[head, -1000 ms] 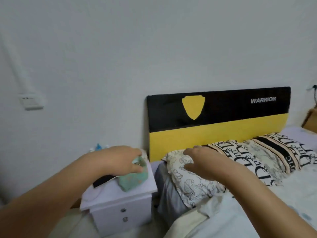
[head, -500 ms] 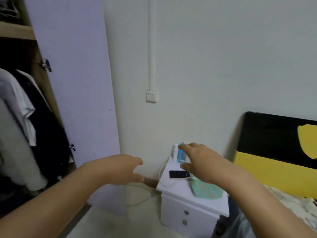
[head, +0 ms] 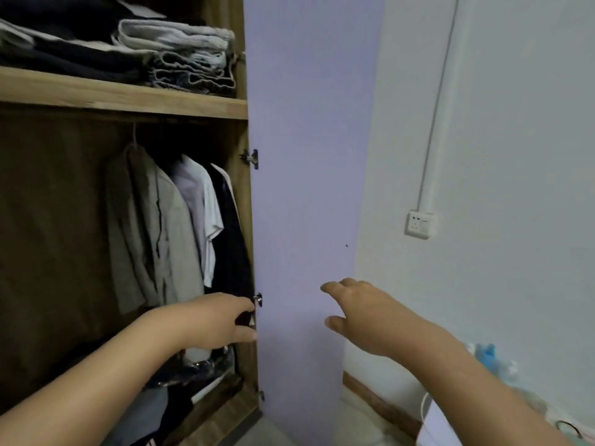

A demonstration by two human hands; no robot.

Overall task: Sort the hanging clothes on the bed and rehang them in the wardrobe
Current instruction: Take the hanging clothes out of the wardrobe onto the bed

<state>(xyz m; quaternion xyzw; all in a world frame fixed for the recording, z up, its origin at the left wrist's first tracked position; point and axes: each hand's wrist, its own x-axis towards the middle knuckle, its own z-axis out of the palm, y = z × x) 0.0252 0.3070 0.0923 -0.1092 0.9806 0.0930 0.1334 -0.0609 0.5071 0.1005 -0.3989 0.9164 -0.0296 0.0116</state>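
Reaching into the open wardrobe (head: pixel 238 201) looks like the step here, probably to grab the hanging clothes (head: pixel 180 220) on the rail. Next move needs a grip on a hanger. Left hand (head: pixel 219 320) is beside the dark garment, fingers loose, holding nothing; right hand (head: pixel 360 313) hovers spread by the door (head: pixel 309 156).

This is a bedroom in a home. An open wooden wardrobe (head: pixel 122 104) has shirts (head: pixel 180 226) hanging under a shelf of folded clothes (head: pixel 180 56). Its pale purple door (head: pixel 309 156) stands beside a white plaster wall (head: pixel 515 156) with a wall socket (head: pixel 419 224).
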